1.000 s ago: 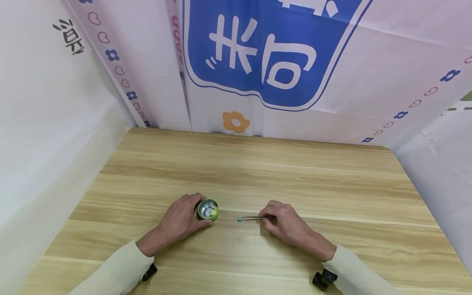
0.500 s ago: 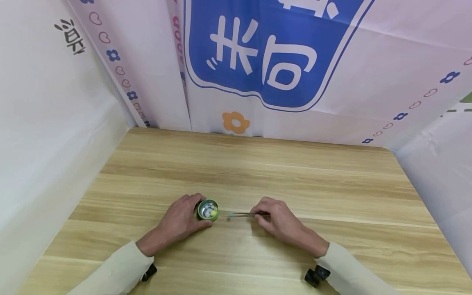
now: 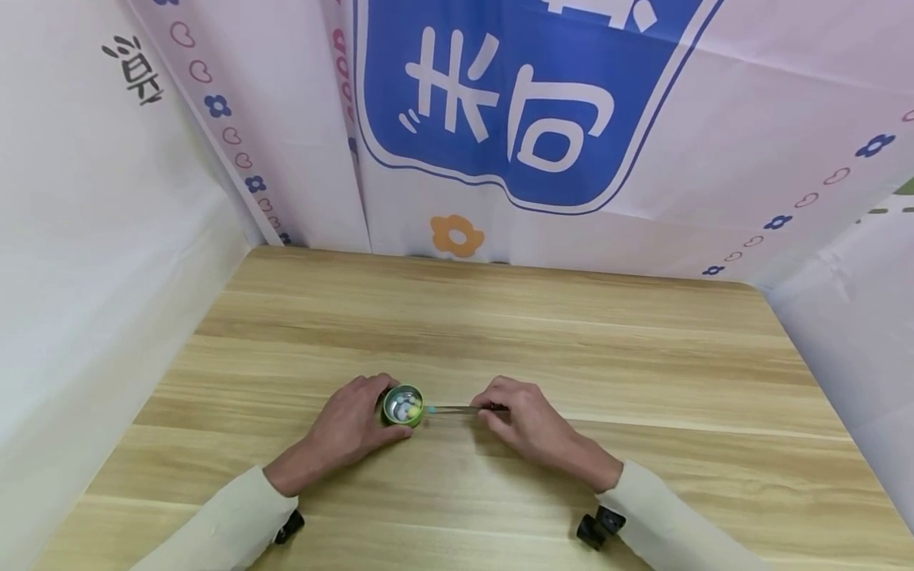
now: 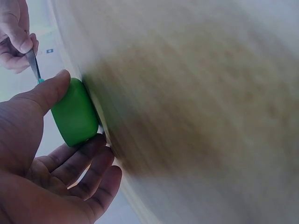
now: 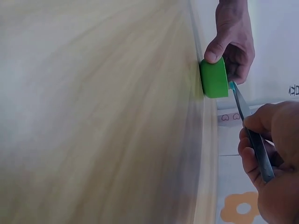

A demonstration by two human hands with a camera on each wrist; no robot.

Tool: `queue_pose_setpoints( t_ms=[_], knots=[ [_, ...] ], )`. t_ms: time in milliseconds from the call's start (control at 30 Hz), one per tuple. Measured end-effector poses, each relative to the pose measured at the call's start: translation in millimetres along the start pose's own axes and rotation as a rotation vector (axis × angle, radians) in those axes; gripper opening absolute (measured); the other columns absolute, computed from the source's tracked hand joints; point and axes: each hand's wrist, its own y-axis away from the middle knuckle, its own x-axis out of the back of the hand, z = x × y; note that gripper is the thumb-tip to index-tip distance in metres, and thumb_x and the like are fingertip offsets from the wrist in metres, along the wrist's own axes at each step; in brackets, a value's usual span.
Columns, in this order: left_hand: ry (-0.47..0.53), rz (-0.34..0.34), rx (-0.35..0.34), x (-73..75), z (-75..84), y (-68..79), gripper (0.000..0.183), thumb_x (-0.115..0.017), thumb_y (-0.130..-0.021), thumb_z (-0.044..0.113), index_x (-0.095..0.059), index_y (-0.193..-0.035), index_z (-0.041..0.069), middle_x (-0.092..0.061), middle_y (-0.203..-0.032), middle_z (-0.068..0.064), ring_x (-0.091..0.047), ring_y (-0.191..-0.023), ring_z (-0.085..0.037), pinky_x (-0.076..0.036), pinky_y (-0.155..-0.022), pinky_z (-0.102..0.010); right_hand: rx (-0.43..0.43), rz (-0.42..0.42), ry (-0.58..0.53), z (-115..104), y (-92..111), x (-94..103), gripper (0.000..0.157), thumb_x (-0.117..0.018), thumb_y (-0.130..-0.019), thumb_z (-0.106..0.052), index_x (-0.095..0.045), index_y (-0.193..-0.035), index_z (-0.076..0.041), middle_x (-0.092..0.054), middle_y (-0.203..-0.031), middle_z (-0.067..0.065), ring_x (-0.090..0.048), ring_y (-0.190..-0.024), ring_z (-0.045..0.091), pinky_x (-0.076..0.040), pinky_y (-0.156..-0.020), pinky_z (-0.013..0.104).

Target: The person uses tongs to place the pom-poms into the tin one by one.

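A small round green tin (image 3: 403, 407) stands on the table with several pale beads and a yellow one (image 3: 413, 412) inside. My left hand (image 3: 349, 424) grips it, thumb on the near side and fingers around the far side. From the right, my right hand (image 3: 521, 414) pinches metal tweezers (image 5: 254, 140) between thumb and fingers. At the tweezers' tips is a small turquoise bead (image 3: 432, 410), right beside the tin's rim. In the right wrist view the bead (image 5: 231, 85) shows level with the tin's open end.
The wood-grain table (image 3: 571, 341) spreads out around both hands. Printed white cloth (image 3: 643, 230) hangs behind it, and white cloth walls (image 3: 86, 262) rise at the left and right. Small black cameras sit at both wrists.
My right hand has moved left, carrying the tweezers and turquoise bead up off the table to the tin's right side. The left hand and tin have stayed in place.
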Motion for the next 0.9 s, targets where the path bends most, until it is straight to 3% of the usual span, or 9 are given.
queue_pose_setpoints(
  t_ms=[900],
  knots=[
    [0.006,-0.001,0.006,0.2,0.7,-0.4,0.053,-0.089,-0.068,0.038,-0.064,-0.106,0.011,-0.068,-0.096,-0.001,-0.062,-0.090,-0.016,-0.053,-0.077,-0.037,0.013,0.019,0.054,-5,-14,-18.0,0.015,-0.068,-0.091,-0.004,-0.074,-0.103,-0.008,-0.068,-0.093,-0.001,-0.062,-0.082,0.007,-0.052,-0.070,0.022]
  ],
)
